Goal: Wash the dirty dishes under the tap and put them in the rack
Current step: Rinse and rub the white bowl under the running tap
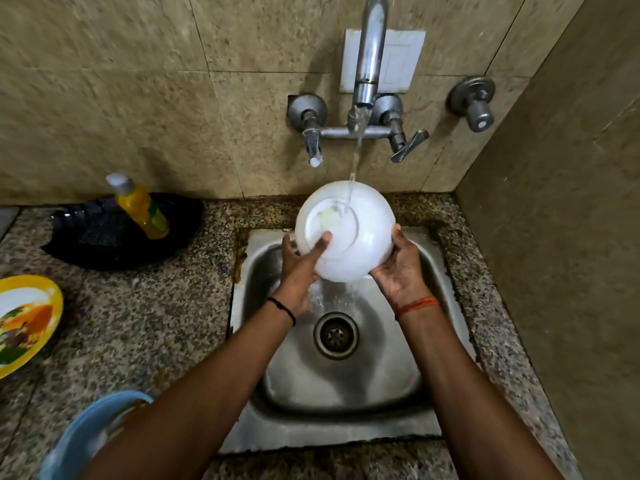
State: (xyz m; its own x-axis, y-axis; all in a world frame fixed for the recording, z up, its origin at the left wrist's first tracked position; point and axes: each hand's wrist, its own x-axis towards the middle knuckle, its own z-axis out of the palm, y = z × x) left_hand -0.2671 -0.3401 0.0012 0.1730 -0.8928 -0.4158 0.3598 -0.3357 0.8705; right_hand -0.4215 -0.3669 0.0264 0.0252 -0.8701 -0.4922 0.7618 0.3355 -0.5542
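A white bowl (363, 237) is held over the steel sink (349, 386), tilted with its underside and foot ring toward me. Water runs from the tap (370, 64) onto its upper edge and pours off below. My left hand (299, 268) grips the bowl's left side, thumb pressed on the base near a pale smear. My right hand (398, 268) cups the right rim from below.
On the granite counter to the left stand a black tray (86, 244) with a yellow soap bottle (143, 211), a yellow plate with food scraps (24, 323) and a blue basin (90, 434) at the near edge. A wall corner closes the right side.
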